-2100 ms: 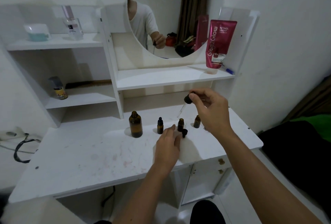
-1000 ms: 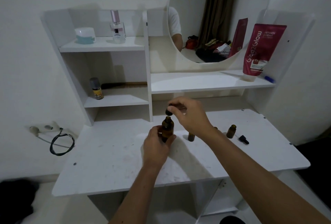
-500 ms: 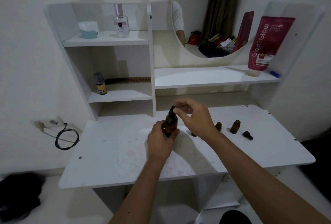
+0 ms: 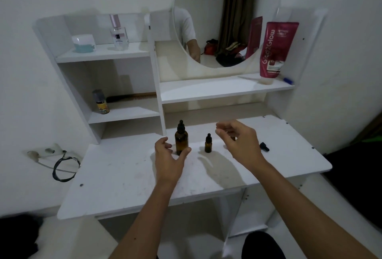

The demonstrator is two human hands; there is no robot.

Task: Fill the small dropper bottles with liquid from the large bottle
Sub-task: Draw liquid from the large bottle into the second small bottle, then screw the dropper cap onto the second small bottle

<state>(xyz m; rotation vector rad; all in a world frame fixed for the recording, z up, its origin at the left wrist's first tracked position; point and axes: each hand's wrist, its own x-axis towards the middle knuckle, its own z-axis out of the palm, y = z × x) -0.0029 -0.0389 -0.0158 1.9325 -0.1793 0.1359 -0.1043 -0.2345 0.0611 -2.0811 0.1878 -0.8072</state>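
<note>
The large amber bottle (image 4: 181,142) stands upright on the white vanity top (image 4: 128,167) with its black dropper cap seated in the neck. My left hand (image 4: 170,158) is spread loosely around the bottle's base, thumb beside it, holding nothing. To the right stands a small amber dropper bottle (image 4: 208,144) with its cap on. My right hand (image 4: 240,144) hovers above the table with relaxed, empty fingers, hiding other small bottles behind it. A loose black dropper cap (image 4: 264,146) lies on the table at the right.
Shelves rise behind the table: a jar (image 4: 83,43) and perfume bottle (image 4: 118,33) on top, a small bottle (image 4: 101,102) and comb (image 4: 134,96) below. A red tube (image 4: 276,49) leans on the right shelf under a round mirror. A power strip with black cable (image 4: 62,165) sits at the left.
My right hand set the dropper cap into the large bottle and has drawn away to the right, empty. My left hand has loosened its grip on the bottle.
</note>
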